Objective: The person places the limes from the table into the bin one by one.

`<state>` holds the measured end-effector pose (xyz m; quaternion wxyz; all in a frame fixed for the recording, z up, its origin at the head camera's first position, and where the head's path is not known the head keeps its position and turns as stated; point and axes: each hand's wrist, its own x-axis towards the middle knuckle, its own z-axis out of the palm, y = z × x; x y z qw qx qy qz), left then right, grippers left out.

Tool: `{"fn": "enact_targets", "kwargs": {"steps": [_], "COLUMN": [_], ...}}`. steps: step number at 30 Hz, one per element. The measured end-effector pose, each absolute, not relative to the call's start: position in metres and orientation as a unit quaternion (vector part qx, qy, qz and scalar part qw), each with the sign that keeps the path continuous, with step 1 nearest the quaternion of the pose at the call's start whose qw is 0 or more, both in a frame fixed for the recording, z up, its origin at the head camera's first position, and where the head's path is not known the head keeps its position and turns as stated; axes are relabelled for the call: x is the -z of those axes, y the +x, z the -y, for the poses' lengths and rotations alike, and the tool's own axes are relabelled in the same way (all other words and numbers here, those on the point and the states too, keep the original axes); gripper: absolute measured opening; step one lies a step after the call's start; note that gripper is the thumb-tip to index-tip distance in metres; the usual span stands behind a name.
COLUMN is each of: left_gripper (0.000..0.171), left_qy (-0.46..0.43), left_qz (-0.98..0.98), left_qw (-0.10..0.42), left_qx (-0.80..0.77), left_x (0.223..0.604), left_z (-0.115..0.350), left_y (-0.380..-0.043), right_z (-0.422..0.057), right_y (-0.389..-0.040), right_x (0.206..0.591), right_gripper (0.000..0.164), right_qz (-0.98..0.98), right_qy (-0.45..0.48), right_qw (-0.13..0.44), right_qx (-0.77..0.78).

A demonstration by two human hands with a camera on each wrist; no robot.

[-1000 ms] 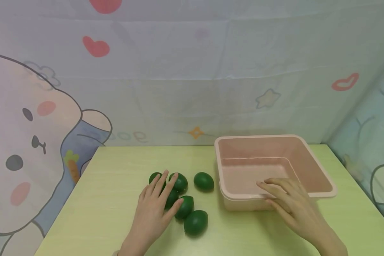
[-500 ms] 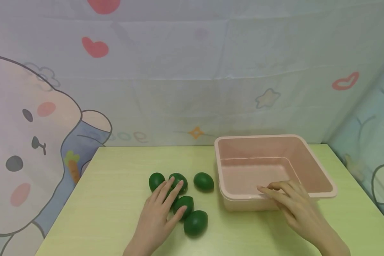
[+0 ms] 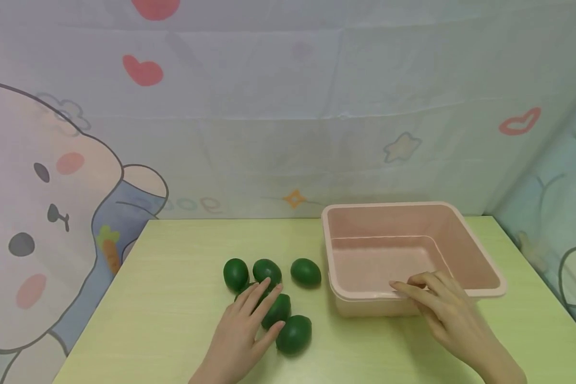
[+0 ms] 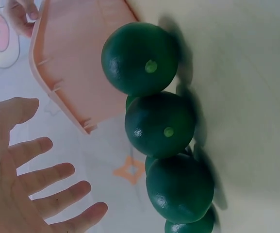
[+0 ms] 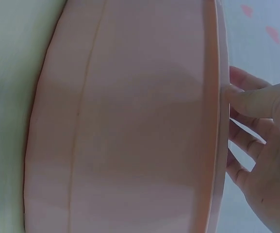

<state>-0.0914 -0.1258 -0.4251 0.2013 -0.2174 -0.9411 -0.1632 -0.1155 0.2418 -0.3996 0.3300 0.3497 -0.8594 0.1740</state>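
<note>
Several dark green, glossy fruits that look like limes lie left of a pink plastic basin (image 3: 365, 294). The nearest lime (image 3: 294, 335) is just right of my left thumb; a farther lime (image 3: 305, 272) lies apart by the basin. My left hand (image 3: 242, 330) hovers at the cluster with fingers spread, partly covering one lime. In the left wrist view, the left hand (image 4: 13, 165) has nothing in its palm and stands apart from the limes (image 4: 161, 124). At the basin's near rim, my right hand (image 3: 448, 309) grips with bent fingers over the edge and thumb outside.
The basin stands on the right of a pale yellow-green table (image 3: 173, 245), with nothing visible inside it. Behind hangs a light cloth backdrop (image 3: 269, 149) with a cartoon animal and hearts, close along the table's far edge.
My left hand has drawn back toward me and slightly right, uncovering the rear left lime. The right hand's fingers have drawn in at the basin's rim. The limes and basin have stayed put.
</note>
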Motion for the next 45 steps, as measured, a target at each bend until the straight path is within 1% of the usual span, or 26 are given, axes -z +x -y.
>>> {"fn": "enact_targets", "kwargs": {"steps": [5,17,21,32,41,45], "left_gripper": [0.062,0.064,0.065,0.062,0.063,0.064], "left_qy": [-0.227,-0.281,-0.288,-0.296,-0.302,-0.316], "left_qz": [0.943,0.928,0.926,0.931,0.936,0.932], "left_qw": [0.187,0.198,0.194,0.159,0.133,0.141], "left_qx": [0.159,0.141,0.145,0.142,0.119,0.107], "left_x": [0.429,0.439,0.443,0.451,0.453,0.457], "left_z": [0.124,0.116,0.115,0.111,0.107,0.107], "left_y": [-0.090,-0.092,-0.092,-0.089,-0.087,-0.087], "right_z": [-0.243,-0.244,-0.243,-0.242,-0.243,-0.243], "right_y": [-0.115,-0.120,-0.121,-0.122,-0.120,-0.119], "right_x": [0.400,0.400,0.400,0.401,0.402,0.402], "right_gripper": [0.047,0.045,0.045,0.045,0.046,0.046], "right_qz": [0.857,0.835,0.833,0.834,0.838,0.839], "right_qy": [0.352,0.364,0.368,0.367,0.364,0.365], "right_qw": [0.335,0.366,0.367,0.366,0.359,0.356], "right_qx": [-0.174,-0.188,-0.188,-0.189,-0.190,-0.190]}}
